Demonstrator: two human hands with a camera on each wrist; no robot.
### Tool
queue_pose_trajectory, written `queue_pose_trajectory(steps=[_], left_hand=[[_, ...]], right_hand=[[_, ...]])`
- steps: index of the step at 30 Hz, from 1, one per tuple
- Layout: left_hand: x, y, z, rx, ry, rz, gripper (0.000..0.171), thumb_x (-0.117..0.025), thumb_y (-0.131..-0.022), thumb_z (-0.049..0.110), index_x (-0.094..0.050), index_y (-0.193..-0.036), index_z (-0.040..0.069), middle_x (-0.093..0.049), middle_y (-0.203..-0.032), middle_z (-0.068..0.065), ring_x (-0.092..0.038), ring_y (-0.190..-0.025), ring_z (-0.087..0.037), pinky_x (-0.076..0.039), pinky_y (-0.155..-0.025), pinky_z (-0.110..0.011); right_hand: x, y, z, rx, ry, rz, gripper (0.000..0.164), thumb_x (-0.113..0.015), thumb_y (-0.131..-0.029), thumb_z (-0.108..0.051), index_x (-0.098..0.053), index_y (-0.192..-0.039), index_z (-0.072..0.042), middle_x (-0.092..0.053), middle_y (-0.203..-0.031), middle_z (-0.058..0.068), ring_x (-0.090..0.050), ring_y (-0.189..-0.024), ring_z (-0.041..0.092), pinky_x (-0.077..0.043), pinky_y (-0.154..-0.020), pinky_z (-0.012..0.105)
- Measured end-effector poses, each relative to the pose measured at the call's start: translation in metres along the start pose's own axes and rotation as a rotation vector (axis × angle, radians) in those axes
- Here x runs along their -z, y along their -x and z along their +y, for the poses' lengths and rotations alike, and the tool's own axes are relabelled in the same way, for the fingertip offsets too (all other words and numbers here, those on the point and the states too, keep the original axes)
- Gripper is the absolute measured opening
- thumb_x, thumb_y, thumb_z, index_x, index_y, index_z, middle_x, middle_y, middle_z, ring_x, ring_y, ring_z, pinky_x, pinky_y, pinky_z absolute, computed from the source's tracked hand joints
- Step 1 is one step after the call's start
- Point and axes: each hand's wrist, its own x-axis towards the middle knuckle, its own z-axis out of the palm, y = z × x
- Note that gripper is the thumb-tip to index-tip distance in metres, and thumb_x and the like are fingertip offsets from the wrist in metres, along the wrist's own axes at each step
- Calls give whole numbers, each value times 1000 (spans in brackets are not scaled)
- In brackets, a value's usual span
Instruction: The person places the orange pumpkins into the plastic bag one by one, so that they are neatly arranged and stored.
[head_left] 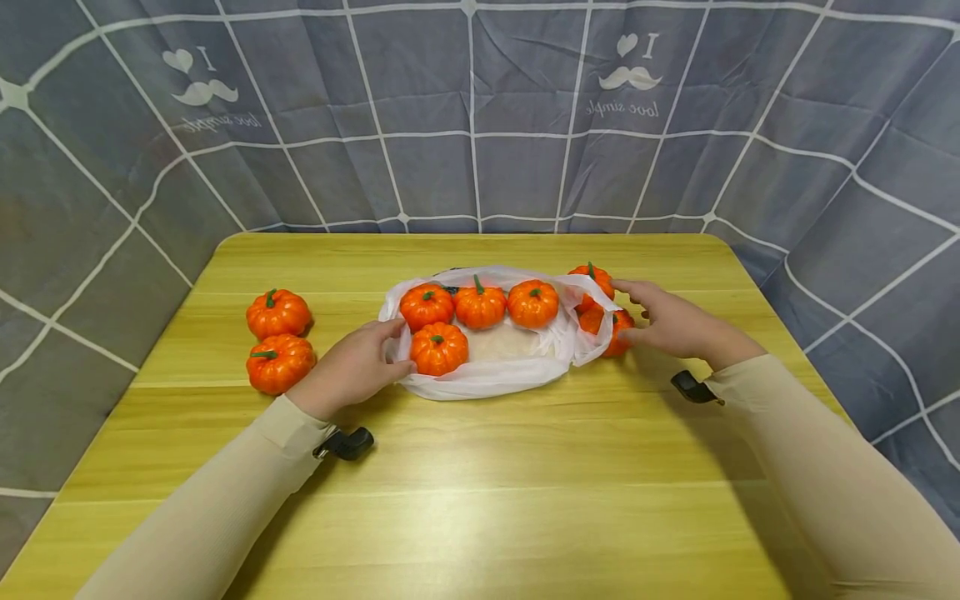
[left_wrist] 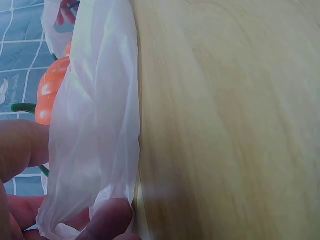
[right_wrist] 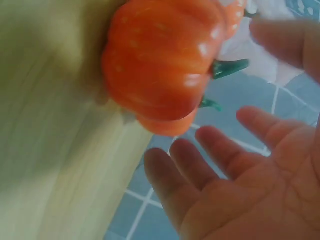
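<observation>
A white plastic bag lies with its mouth spread wide in the head view. Several small orange pumpkins with green stems sit in it, one of them a front-left pumpkin. At the bag's left end my left hand pinches the rim; the left wrist view shows the thin plastic between thumb and fingers. My right hand, fingers spread, is beside two pumpkins at the bag's right end, a rear pumpkin and a front pumpkin. In the right wrist view a gap separates the fingers from the nearer pumpkin.
Two more pumpkins stand left of the left forearm: a rear one and a front one. All rests on a wood-grain table. A grey checked cloth hangs behind and along both sides.
</observation>
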Motion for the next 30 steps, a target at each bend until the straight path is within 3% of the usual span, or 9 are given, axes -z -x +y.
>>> queue_pose_trajectory(steps=[4, 14, 30], left_hand=[[0, 0, -1, -3, -4, 2, 81, -74, -95, 31, -40, -159, -4, -48, -159, -26, -51, -143, -42, -41, -121, -59], [0, 0, -2, 9, 2, -11, 81, -73, -96, 33, -39, -160, -3, -48, -159, -25, -51, -143, -42, -41, -120, -60], [1, 0, -1, 21, 4, -24, 81, -73, -97, 34, -38, -161, -2, -47, -161, -24, -51, -142, -40, -42, -120, -60]], right_hand=[[-3, -2, 8, 12, -61, -35, 91, -79, -95, -20, -25, -166, -3, -30, -168, 27, -38, -147, 53, -40, -117, 67], [-12, -6, 23, -18, -163, -73, 92, -80, -94, -18, -25, -167, -6, -43, -161, 27, -51, -140, 49, -45, -116, 61], [-11, -6, 34, -11, -225, -89, 93, -83, -91, -17, -29, -166, -8, -45, -159, 25, -54, -137, 45, -46, -115, 59]])
